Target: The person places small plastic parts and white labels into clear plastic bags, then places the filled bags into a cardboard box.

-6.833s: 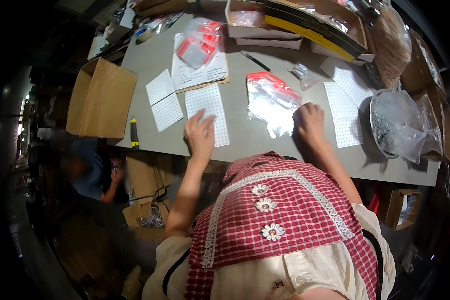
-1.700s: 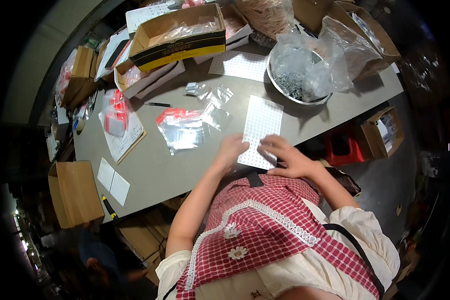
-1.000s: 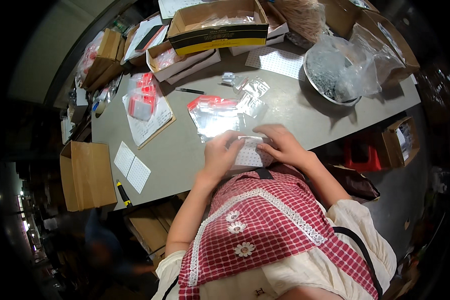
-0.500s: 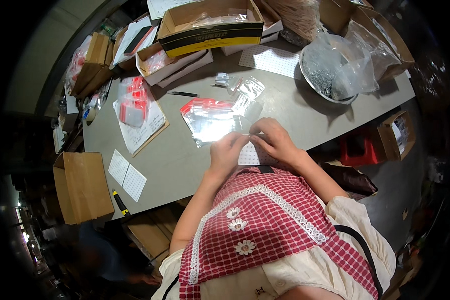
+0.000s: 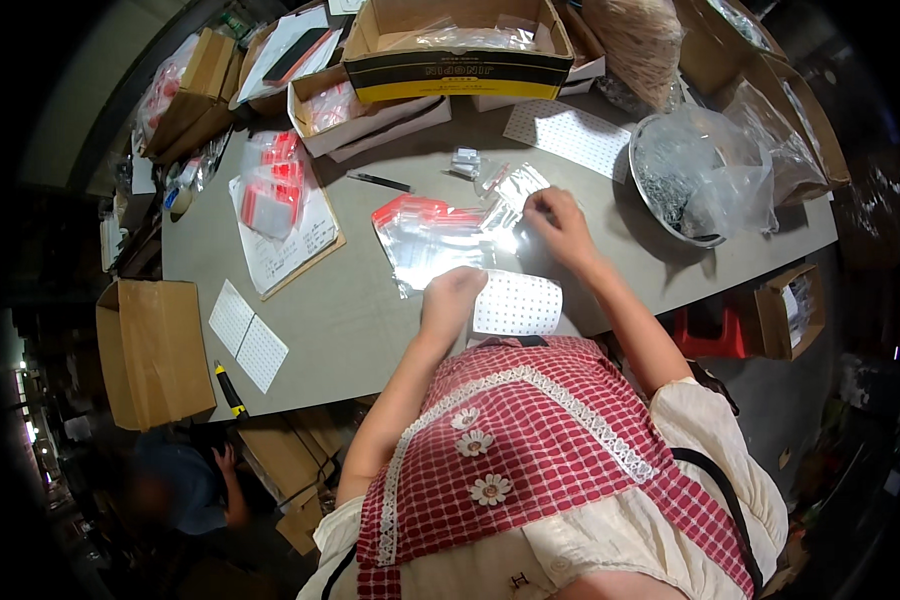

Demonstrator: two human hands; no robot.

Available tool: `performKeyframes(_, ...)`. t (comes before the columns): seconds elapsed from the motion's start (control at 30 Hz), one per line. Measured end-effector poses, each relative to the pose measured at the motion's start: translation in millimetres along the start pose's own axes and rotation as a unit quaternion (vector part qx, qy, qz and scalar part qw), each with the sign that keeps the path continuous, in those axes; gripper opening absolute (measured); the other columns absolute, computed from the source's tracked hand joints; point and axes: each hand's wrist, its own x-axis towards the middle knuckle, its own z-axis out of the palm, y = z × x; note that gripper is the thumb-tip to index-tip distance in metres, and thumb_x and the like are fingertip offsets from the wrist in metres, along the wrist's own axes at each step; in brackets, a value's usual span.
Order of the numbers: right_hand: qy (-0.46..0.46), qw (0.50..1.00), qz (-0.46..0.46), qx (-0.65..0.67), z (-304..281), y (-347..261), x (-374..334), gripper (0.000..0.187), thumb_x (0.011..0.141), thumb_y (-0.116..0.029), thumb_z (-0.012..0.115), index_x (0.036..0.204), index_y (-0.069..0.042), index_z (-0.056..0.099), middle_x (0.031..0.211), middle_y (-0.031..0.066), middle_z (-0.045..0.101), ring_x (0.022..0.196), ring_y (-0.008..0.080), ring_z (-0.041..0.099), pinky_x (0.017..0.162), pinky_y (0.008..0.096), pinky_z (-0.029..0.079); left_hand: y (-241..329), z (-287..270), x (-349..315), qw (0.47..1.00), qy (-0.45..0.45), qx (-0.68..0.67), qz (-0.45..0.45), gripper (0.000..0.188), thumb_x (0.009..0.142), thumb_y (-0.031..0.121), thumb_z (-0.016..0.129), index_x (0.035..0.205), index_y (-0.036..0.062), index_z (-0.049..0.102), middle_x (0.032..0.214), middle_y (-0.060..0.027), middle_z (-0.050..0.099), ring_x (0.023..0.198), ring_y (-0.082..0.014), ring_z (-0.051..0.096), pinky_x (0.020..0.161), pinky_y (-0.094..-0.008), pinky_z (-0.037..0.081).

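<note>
My left hand [image 5: 452,300] pinches the left edge of a white sheet of small dot-like labels [image 5: 518,304], which lies at the table's front edge against my apron. My right hand [image 5: 558,226] is raised over the table with its fingers pressed together; whatever sits between the fingertips is too small to make out. Just left of it is a shiny pile of clear zip bags with red tops [image 5: 432,240]. A few more clear bags [image 5: 518,186] lie beyond the pile, close to my right fingertips.
A metal bowl [image 5: 638,200] of small metal pieces, partly covered by plastic, stands at right. Red-topped bags [image 5: 272,190] rest on a clipboard [image 5: 320,262] at left. A pen [image 5: 380,182], open cartons [image 5: 460,70], label sheets [image 5: 250,335] and a cutter [image 5: 230,390] surround these.
My right hand has left the label sheet and moved up and right toward the clear bags. My left hand stays on the sheet, which is now more exposed. The view has shifted slightly.
</note>
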Motion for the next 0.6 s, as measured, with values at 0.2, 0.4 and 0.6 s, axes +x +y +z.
performKeyframes(0.2,0.055,0.980,-0.029,-0.189,25.7,40.2,39.3,0.017,0.081,-0.020,0.068,0.089,-0.005,0.068,0.108,0.0147,0.062,0.107,0.0380,0.051,0.096,0.0480,0.043,-0.8,-0.1,3.6,1.000,0.001,0.012,-0.002,0.028,0.094,0.021,0.068,0.105,-0.0043,0.073,0.094,-0.0116,0.075,0.086,-0.0159,0.069,0.080,-0.0310,0.053)
performKeyframes(0.4,0.026,0.959,0.124,-0.255,3.7,35.8,52.0,0.032,0.069,-0.029,0.084,0.088,-0.010,0.068,0.109,0.0155,0.061,0.110,0.0371,0.050,0.096,0.0487,0.041,12.1,-4.7,-2.2,1.000,0.005,0.006,-0.005,0.027,0.090,0.016,0.071,0.109,-0.0033,0.071,0.095,-0.0113,0.075,0.087,-0.0163,0.070,0.078,-0.0304,0.054)
performKeyframes(0.6,-0.059,0.970,0.162,0.170,-26.6,-0.8,-10.4,0.024,0.080,-0.017,0.079,0.097,-0.006,0.067,0.102,0.0083,0.065,0.100,0.0223,0.062,0.090,0.0352,0.049,21.3,4.0,-6.5,0.998,-0.051,0.023,0.034,0.023,0.092,0.007,0.072,0.111,-0.0045,0.066,0.096,-0.0080,0.072,0.085,-0.0113,0.068,0.074,-0.0259,0.055)
